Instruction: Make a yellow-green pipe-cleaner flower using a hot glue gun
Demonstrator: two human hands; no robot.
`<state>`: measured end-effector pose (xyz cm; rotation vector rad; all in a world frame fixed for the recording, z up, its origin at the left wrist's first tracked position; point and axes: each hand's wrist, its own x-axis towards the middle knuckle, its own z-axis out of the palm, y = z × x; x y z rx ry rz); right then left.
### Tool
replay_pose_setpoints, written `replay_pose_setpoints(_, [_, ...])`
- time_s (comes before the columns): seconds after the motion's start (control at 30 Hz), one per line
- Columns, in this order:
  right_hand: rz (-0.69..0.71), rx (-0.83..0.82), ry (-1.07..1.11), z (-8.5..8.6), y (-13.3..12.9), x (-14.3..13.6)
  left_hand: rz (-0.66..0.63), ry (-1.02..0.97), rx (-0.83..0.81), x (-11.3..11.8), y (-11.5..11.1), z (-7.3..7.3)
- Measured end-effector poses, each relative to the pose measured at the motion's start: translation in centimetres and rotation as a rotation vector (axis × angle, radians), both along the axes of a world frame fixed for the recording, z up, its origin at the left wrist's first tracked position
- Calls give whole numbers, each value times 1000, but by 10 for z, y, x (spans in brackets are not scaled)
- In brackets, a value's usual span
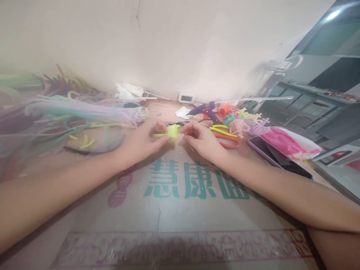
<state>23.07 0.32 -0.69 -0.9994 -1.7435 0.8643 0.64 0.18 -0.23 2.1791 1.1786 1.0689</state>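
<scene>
Yellow pipe-cleaner coil (172, 131) likely light, soft, squashable; hold its left side. Left hand (144, 139) pinches it; right hand (201, 139) curled, grip unclear.

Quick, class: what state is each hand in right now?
Left hand: closed, holding the yellow coiled piece.
Right hand: fingers curled near it; whether they pinch anything cannot be told.
</scene>
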Motion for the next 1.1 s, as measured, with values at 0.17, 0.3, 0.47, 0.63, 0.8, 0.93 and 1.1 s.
replay_pose_setpoints(0.17, [-26,24,-35,4,-4,0,-4,10,0,-1,0,0])
replay_pose_setpoints(0.3, [-32,-56,-72,9,-7,-2,-4,16,-12,0,-1,2])
replay_pose_setpoints(0.47, [-44,-75,-100,14,-10,-3,-2,14,-2,-1,-1,0])
replay_pose_setpoints(0.63, [-47,-86,-124,14,-11,-2,-11,6,-5,-1,0,-2])
replay_pose_setpoints(0.8, [23,-59,-116,14,-11,-3,-24,18,14,-1,-1,0])
replay_pose_setpoints(0.93, [66,-31,-153,13,-12,-5,-61,51,43,-3,-2,-1])
replay_pose_setpoints(1.1, [56,1,-186,13,-15,-5,-84,66,70,-2,-3,-1])
